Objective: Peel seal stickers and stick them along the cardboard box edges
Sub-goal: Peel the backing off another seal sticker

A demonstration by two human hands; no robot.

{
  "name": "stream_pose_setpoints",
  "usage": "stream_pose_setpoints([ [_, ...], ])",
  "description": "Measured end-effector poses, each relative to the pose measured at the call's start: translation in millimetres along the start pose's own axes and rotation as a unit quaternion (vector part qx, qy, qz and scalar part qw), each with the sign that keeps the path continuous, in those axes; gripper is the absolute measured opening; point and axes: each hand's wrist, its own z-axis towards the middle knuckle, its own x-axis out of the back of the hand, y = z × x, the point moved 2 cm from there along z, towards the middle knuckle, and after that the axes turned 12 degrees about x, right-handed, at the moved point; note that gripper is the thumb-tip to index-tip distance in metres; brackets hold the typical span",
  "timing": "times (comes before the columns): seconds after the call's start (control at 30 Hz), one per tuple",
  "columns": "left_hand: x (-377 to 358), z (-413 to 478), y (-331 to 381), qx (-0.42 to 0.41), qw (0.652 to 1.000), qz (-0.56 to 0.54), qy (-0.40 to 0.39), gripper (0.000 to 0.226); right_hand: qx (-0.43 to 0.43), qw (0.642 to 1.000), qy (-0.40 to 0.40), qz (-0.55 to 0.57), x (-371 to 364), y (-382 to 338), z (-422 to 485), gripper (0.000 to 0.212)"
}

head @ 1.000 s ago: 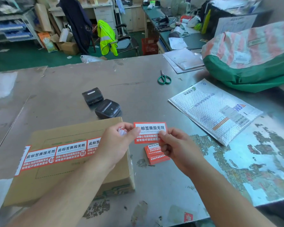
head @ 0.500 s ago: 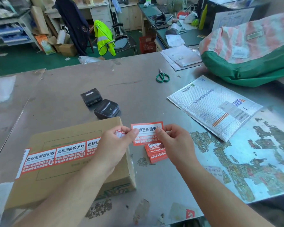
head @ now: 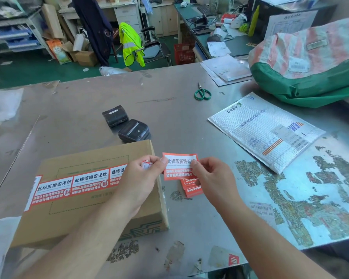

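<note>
A flat cardboard box [head: 83, 222] lies at the lower left of the metal table, with a row of red-and-white seal stickers [head: 73, 186] stuck across its top and over its left edge. I hold one loose seal sticker [head: 178, 165] in the air just right of the box. My left hand [head: 141, 178] pinches its left edge and also holds a small crumpled scrap. My right hand [head: 212, 178] pinches its right edge. A small stack of stickers [head: 191, 189] lies on the table under the held one, partly hidden by my right hand.
Two black handheld devices [head: 127, 125] sit just beyond the box. Green-handled scissors [head: 202, 93] lie further back. A bubble mailer [head: 266, 131] lies at the right, a big green-and-striped sack [head: 310, 63] behind it. Torn label residue covers the table's right side.
Both hands and the held sticker stay in nearly the same place; my right fingers have shifted slightly along its right edge.
</note>
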Motion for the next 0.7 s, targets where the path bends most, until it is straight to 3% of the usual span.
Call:
stream_pose_setpoints([
  [0.07,-1,-2,-1,0.000,1.000,-0.025,0.000,0.037,0.011,1.000,-0.007,-0.004,-1,-3,-3,0.013],
  [0.17,-4,-5,0,0.012,0.999,-0.049,-0.004,0.032,0.070,0.996,-0.006,-0.045,-3,-7,-9,0.028],
  [0.27,-7,-9,2,0.015,0.997,-0.073,-0.014,0.024,0.140,0.987,-0.004,-0.072,-6,-11,-13,0.010],
  [0.3,-9,-11,4,0.016,0.996,-0.088,-0.018,0.023,0.149,0.987,-0.010,-0.063,-7,-10,-13,0.003],
  [0.43,-12,-15,8,0.037,0.987,-0.153,-0.032,0.019,0.171,0.984,-0.057,0.002,-5,-14,-18,0.025],
  [0.53,-12,-16,7,0.055,0.979,-0.189,-0.045,0.020,0.189,0.977,-0.080,0.067,-6,-17,-23,0.026],
  [0.7,-11,-17,3,0.070,0.970,-0.220,-0.080,0.013,0.210,0.970,-0.089,0.081,-5,-18,-25,0.030],
])
